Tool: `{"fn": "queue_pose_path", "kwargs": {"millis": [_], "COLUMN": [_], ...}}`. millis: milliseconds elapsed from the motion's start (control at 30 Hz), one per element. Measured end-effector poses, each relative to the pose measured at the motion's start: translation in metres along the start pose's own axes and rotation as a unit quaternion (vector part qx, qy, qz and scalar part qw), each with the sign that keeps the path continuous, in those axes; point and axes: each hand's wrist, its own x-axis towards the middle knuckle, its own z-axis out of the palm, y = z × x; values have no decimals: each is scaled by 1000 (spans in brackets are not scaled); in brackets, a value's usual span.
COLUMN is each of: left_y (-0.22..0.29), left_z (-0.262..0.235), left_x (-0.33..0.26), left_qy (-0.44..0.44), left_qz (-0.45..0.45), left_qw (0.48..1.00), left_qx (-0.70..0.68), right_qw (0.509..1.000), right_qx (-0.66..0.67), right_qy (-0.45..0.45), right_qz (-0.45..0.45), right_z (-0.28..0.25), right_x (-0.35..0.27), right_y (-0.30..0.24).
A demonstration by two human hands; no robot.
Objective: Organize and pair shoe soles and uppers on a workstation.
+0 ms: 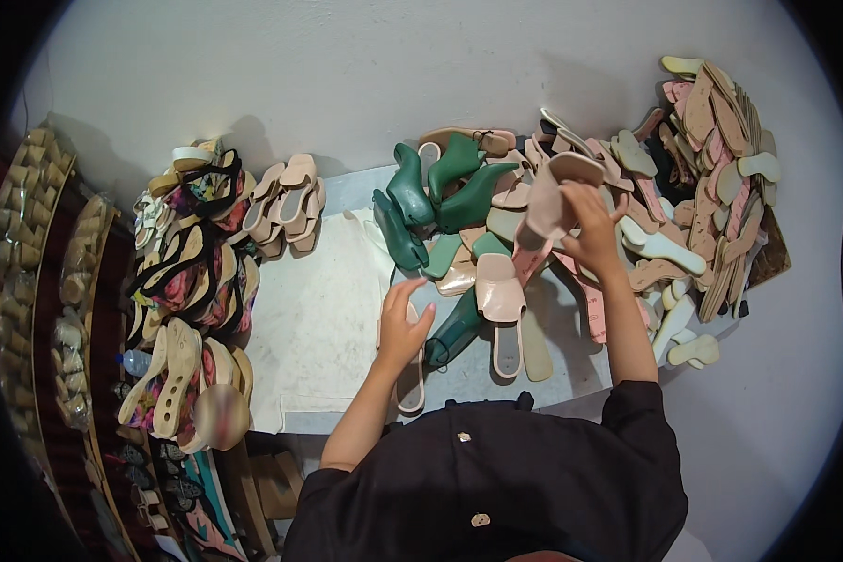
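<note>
My right hand is closed around a beige slide sandal, lifted over the heap at the table's right half. Fingers spread, my left hand is over another slide sandal near the front edge, covering part of it; I cannot tell whether they touch. Between my hands lies a beige slide sandal with a wide glossy strap. Several green shoe lasts are piled beyond my left hand. A dark green shoe last lies beside that hand.
Loose insoles are stacked high at the right, some pink. Beige heeled sandals stand at the back left, beside a pile of patterned wedge sandals. A white sheet covers the table's left part. Shelves of wrapped items line the far left.
</note>
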Motion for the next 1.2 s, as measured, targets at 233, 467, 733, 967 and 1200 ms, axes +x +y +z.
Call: {"fn": "queue_pose_path", "kwargs": {"millis": [233, 467, 733, 967, 1200], "left_y": [-4, -6, 1, -16, -31], "left_z": [-3, -3, -26, -30, -56], "left_x": [-26, -15, -34, -53, -81], "left_qy": [-12, -10, 5, 75, 150], "left_qz": [-92, -159, -216, -185, -165], "left_qw": [993, 976, 959, 959, 955], "left_qx": [-69, -147, -183, -203, -196], "right_qw": [968, 940, 906, 940, 925], "right_qx": [86, 134, -68, 47, 218], "right_qy": [-169, -307, -404, -312, -254], "right_qz": [-163, -66, 106, 131, 178], "right_z": [-16, 7, -11, -2, -14], "right_x": [-59, -113, -221, -232, -235], "right_y": [-85, -78, -38, -48, -93]}}
